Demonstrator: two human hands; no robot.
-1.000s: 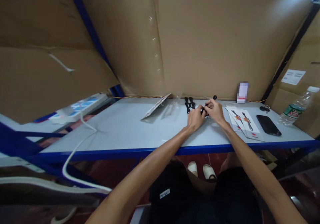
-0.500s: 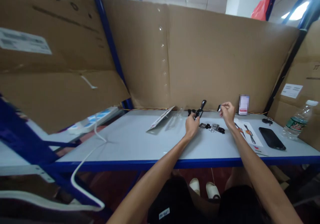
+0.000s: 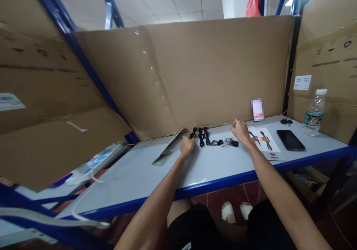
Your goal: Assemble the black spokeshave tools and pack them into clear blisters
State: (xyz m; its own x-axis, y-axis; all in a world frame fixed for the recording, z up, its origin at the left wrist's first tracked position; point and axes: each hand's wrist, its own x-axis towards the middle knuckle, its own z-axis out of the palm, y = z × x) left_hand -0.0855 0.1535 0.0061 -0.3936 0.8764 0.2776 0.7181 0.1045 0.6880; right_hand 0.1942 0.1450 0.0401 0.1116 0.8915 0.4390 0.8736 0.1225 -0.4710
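My left hand [image 3: 187,144] is closed round the lower end of a black handle-like piece [image 3: 194,131] at the table's middle. Two similar black handle pieces [image 3: 203,137] lie side by side just right of it. My right hand [image 3: 240,131] is pinched near the cardboard at the back; what its fingertips hold, if anything, is too small to make out. Between the hands lie a flat grey metal piece [image 3: 214,143], another grey metal piece [image 3: 228,141], a small black part [image 3: 235,143] and some tiny shiny bits [image 3: 224,146].
A printed sheet [image 3: 272,144] picturing tools lies under my right forearm. Beyond it are a black phone [image 3: 290,140], keys [image 3: 286,121], a water bottle [image 3: 312,117] and an upright blurred screen [image 3: 257,110]. A flat package [image 3: 167,147] leans left of my left hand. Cardboard [image 3: 217,71] walls the back.
The view has swung to the right. Black pieces that were raised in my left hand now lie partly on the table. The dark shiny piece in my right fingertips no longer shows clearly.
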